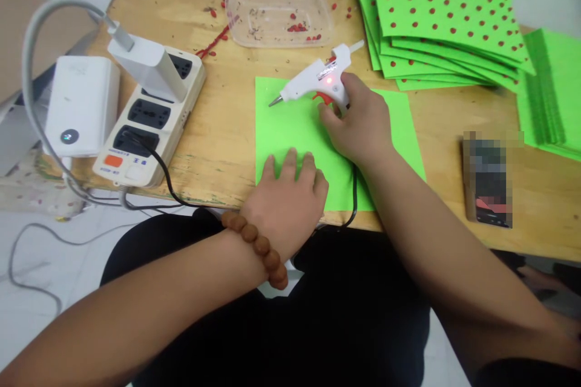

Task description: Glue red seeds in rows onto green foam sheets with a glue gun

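Observation:
A white hot glue gun (318, 80) with a red trigger and a lit red light is gripped in my right hand (361, 121). Its metal nozzle points left, above a plain bright green sheet (281, 124). My left hand (290, 193) lies flat on the lower left part of that sheet, fingers spread. Behind the sheet is a clear plastic tray (272, 36) with some small red pieces (297, 28) in it. A black cord runs down from the glue gun past the table's near edge.
Stacked green sheets with red dots (436, 6) stand at the back right, with plain green sheets (558, 91) beside them. A phone (488, 181) lies on the right. At left are a power strip (149, 115) with a plugged-in charger and a white power bank (82, 103).

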A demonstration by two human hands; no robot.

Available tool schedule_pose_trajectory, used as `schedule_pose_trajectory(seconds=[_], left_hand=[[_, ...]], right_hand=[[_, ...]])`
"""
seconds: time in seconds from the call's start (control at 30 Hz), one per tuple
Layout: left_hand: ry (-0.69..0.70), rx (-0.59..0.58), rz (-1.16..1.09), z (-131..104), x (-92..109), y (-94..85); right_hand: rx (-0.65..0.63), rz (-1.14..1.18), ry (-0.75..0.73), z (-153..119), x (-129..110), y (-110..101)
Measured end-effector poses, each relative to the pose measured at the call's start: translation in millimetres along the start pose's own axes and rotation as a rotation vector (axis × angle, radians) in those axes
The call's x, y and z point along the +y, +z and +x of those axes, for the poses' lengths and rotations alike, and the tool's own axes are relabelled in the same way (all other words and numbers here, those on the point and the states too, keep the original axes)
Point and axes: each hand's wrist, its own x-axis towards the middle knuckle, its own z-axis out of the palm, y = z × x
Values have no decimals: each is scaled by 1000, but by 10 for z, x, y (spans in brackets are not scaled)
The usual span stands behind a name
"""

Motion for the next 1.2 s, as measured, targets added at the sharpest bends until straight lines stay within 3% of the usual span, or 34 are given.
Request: schedule_pose_trajectory(seconds=[0.23,0.67,0.87,1.03,1.2], left_hand=[[-3,13,32,-24,18,-23],[12,-2,24,-24,2,-41],[5,7,28,-14,3,-38],[1,6,36,-17,18,-30],[-6,18,41,-26,28,-14]], right_hand=[[86,-43,-73,23,77,116],[87,-59,-117,16,105,114],[137,-85,-186,3,102,40],[231,-109,-161,-33,52,-81],[197,-120,-206,-63,35,-167]])
